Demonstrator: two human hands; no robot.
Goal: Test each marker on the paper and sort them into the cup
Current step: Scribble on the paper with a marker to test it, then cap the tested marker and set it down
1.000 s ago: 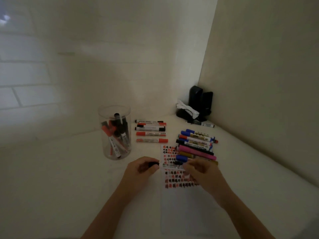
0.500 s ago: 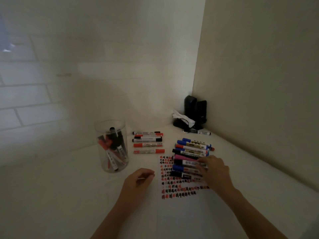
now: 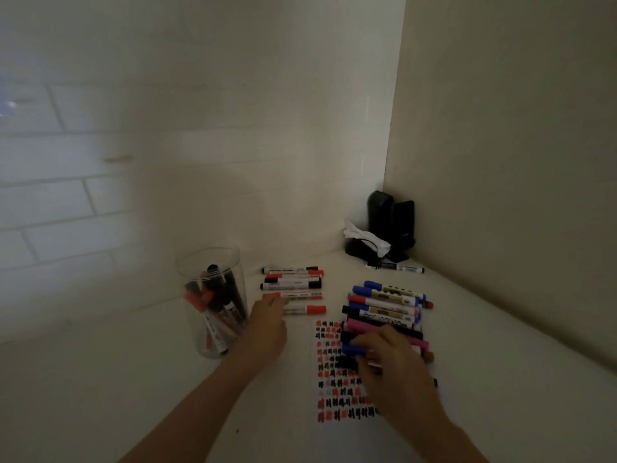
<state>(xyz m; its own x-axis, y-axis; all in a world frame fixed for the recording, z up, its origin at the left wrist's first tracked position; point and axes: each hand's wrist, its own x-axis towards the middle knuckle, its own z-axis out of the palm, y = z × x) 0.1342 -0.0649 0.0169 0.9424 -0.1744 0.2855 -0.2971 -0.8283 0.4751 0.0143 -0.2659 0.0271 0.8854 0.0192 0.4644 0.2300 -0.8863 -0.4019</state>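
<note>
L grip (image 3: 267, 324) open, fingertips on red-capped marker (image 3: 305, 309) beside cup (image 3: 213, 302). R grip (image 3: 390, 359) curled over marker pile (image 3: 384, 312) on paper (image 3: 334, 379); hold unclear.

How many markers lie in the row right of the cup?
6, back to front: first black, first red, second black, third black, second red, nearest red, its end under the left hand. Dim picture; one may be miscounted.

Cup (image 3: 213, 295) left of paper (image 3: 337, 372)
</note>
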